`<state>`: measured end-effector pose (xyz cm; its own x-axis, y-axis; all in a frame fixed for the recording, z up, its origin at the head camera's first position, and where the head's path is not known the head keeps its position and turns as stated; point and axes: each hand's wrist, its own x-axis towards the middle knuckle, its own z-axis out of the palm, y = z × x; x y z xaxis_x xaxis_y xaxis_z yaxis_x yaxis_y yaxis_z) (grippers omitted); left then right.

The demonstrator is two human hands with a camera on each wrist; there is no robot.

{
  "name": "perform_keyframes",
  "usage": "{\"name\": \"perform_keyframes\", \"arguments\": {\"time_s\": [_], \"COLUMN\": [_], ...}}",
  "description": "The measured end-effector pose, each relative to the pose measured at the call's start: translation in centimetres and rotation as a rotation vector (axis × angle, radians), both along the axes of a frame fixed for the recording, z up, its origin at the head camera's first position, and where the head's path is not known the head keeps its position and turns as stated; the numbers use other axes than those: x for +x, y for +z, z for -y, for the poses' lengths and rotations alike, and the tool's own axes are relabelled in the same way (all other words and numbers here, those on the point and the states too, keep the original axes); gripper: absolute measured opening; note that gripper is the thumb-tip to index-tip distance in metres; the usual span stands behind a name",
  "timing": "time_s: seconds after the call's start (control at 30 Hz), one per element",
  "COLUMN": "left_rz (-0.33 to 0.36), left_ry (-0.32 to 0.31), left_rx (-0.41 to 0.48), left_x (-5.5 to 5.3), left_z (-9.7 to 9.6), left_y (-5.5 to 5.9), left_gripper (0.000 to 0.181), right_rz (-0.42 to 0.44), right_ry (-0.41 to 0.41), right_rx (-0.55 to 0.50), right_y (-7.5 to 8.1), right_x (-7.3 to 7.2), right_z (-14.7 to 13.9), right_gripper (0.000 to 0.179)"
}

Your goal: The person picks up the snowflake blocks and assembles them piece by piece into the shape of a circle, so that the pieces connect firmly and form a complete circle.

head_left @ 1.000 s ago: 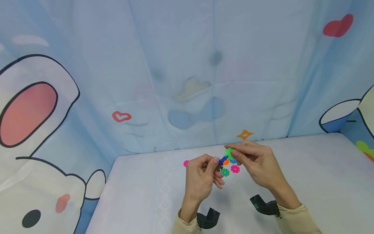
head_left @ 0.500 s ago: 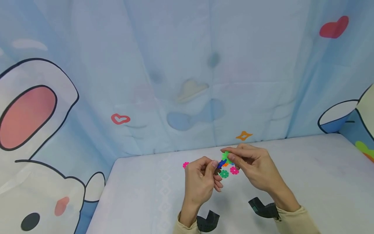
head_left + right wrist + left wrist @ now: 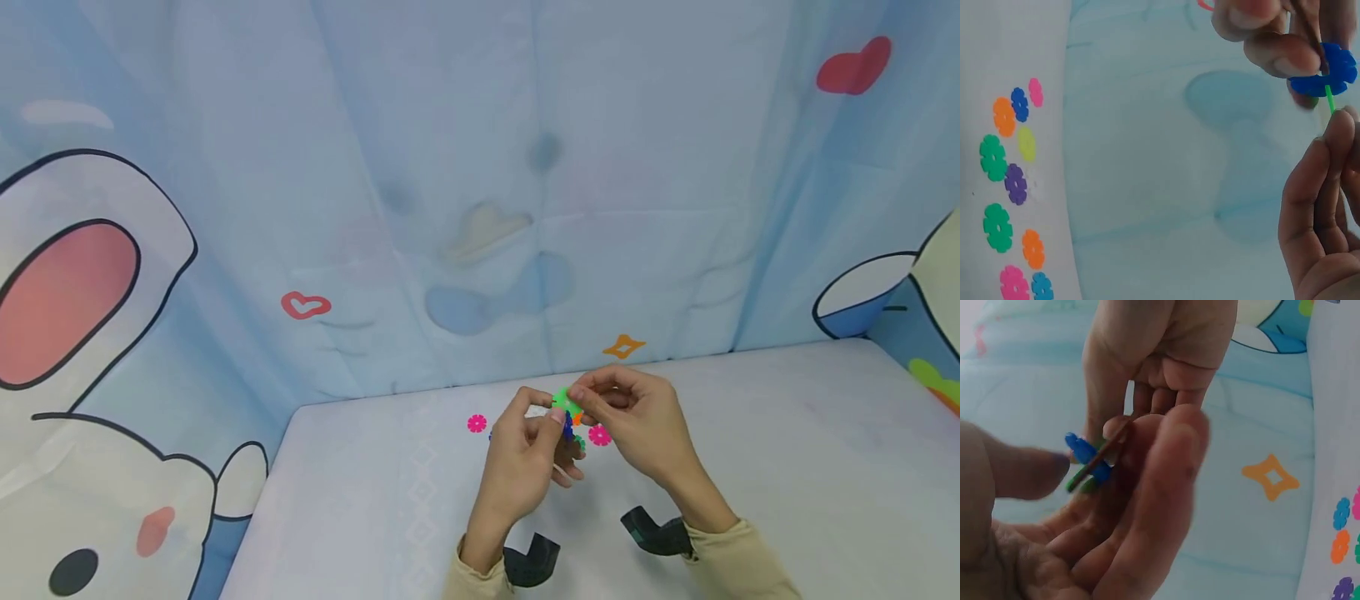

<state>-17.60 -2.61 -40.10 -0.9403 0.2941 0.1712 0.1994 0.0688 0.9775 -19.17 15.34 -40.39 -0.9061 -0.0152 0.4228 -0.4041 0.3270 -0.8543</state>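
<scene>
Several flower-shaped interlocking discs are between the two hands, above the white table. My left hand (image 3: 517,467) grips a brown disc (image 3: 1100,456) with a blue disc (image 3: 1341,74) set crosswise on it. From the right, my right hand (image 3: 637,425) pinches a bright green disc (image 3: 567,402) between thumb and fingertips. In the right wrist view the green disc is seen edge-on, its edge right at the blue disc's rim. The left fingers curl around the brown disc and partly hide it in the left wrist view.
Loose flower discs lie on the white table (image 3: 360,500) behind the hands, among them a pink disc (image 3: 477,423), a green disc (image 3: 997,228) and an orange disc (image 3: 1033,250). A printed blue curtain (image 3: 480,167) hangs at the table's back edge.
The right hand has moved left with the green disc, bringing it up against the blue disc. The left hand has turned slightly, so the blue disc now stands more upright.
</scene>
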Motion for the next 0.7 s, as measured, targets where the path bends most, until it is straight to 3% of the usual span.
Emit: {"name": "perform_keyframes", "arguments": {"time_s": [0.17, 0.27, 0.37, 0.47, 0.57, 0.7], "left_rz": [0.024, 0.053, 0.081, 0.103, 0.122, 0.144], "left_ry": [0.078, 0.095, 0.08, 0.053, 0.034, 0.032], "left_rx": [0.027, 0.077, 0.145, 0.201, 0.246, 0.303], "left_x": [-0.5, -0.8, -0.9, -0.9, -0.8, -0.8], "left_z": [0.2, 0.6, 1.0, 1.1, 1.1, 0.9], "left_y": [-0.5, -0.5, -0.5, -0.4, -0.3, -0.2], "left_gripper": [0.02, 0.018, 0.016, 0.015, 0.014, 0.012], "right_rz": [0.023, 0.064, 0.145, 0.233, 0.281, 0.265], "right_ry": [0.013, -0.037, -0.068, -0.031, 0.012, -0.004], "right_rx": [0.041, 0.157, 0.36, 0.531, 0.603, 0.662], "right_y": [-1.3, -2.8, -4.9, -7.2, -8.9, -9.9], "right_x": [-0.9, -1.9, -3.1, -3.8, -4.1, -4.1], "right_z": [-0.3, -0.9, -1.3, -1.4, -1.0, -0.4], "right_gripper": [0.013, 0.021, 0.026, 0.03, 0.028, 0.026]}}
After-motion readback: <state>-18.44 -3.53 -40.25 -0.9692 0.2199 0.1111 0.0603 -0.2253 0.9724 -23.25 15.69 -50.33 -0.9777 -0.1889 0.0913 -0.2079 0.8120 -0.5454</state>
